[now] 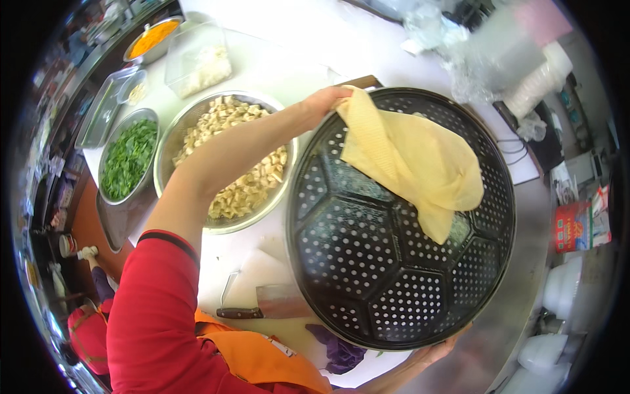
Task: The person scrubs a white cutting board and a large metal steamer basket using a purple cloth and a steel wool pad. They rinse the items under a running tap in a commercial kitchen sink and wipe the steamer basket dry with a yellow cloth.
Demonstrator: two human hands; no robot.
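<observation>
A large round black perforated steamer tray (362, 246) is held over the work table, tilted towards the camera. A pale yellow cloth (413, 157) lies partly bunched across its upper part. At the tray's upper left rim, my left hand (327, 101) grips one corner of the cloth. My right hand (438, 348) holds the tray's lower rim, its fingers partly hidden beneath. Left of the tray, behind my left forearm, stands a metal colander (165, 162) of pale diced food (231, 118). Below my forearm lies a cleaver with a wooden handle (283, 301), its blade end hidden by the tray.
An oval bowl of chopped greens (129, 160), a clear plastic container (179, 69) and a bowl of orange food (153, 40) stand at the left. Purple cabbage leaves (339, 347) lie below the tray. Plastic bags (482, 54) are at the upper right. Another person (88, 335) is at the lower left.
</observation>
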